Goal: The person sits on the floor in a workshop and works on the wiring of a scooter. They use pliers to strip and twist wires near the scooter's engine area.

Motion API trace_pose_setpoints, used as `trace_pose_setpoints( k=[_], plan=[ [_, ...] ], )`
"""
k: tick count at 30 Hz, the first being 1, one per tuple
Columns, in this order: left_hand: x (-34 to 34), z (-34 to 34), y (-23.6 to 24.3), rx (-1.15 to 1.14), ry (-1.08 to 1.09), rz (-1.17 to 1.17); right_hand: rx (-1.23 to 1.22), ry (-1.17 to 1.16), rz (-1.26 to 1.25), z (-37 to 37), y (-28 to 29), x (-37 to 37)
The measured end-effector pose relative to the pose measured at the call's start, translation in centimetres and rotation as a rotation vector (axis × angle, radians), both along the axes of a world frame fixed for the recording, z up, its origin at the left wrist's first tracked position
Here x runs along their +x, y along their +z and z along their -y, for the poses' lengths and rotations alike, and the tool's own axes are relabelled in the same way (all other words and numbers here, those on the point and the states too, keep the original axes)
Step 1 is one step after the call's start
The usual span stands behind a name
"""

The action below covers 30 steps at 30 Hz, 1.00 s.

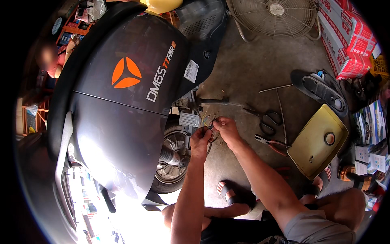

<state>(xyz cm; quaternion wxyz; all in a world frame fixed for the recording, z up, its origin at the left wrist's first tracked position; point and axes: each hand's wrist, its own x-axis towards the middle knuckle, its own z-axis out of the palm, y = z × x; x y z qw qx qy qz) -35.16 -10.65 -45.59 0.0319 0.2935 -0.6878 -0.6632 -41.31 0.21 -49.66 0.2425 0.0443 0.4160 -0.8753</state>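
Pinching thin, splayed wires point(211, 125), dark and yellow, between the fingers point(218, 121) of 2 bare hands point(199, 142)

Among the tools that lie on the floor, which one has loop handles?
The black scissors, beside the T-shaped metal bar and above the pliers in the picture; neither of those has loops.

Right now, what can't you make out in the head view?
Wires: head view, pinched parts covered by the fingers of the left hand and right hand; too thin to trace.
Wheel: head view, upper left part hidden behind the scooter's body.
Fan: head view, top cut off by the upper edge.
Speck in the tray: head view, too small to identify.
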Motion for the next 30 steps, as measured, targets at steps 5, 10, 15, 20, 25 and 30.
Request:
trace_pose_setpoints(
  k=[5, 10, 15, 20, 25, 30],
  plan=[
    [0.0, 0.1, -0.1, 0.063, 0.014, -0.019, -0.027, -0.043, -0.138, 0.2, 0.1, -0.3],
    [-0.1, 0.0, -0.3, 0.144, -0.021, -0.027, 0.013, -0.013, -0.069, 0.8, -1.6, -1.3],
    [-0.2, -0.6, -0.1, 0.120, 0.061, -0.050, 0.018, -0.034, 0.027, 1.6, -1.9, -1.2],
    [-1.1, -1.6, -0.1, -0.280, 0.161, -0.003, 0.072, -0.028, 0.035, 2.2, -2.4, -0.9],
    [-1.9, -2.1, -0.9, -0.804, 0.154, 0.033, 0.307, -0.159, -0.158, 2.7, -3.2, -1.1],
    [-1.4, -2.0, -0.4, -0.896, 0.165, 0.018, 0.531, -0.093, -0.299, 1.4, -1.6, 0.1]
  ],
)
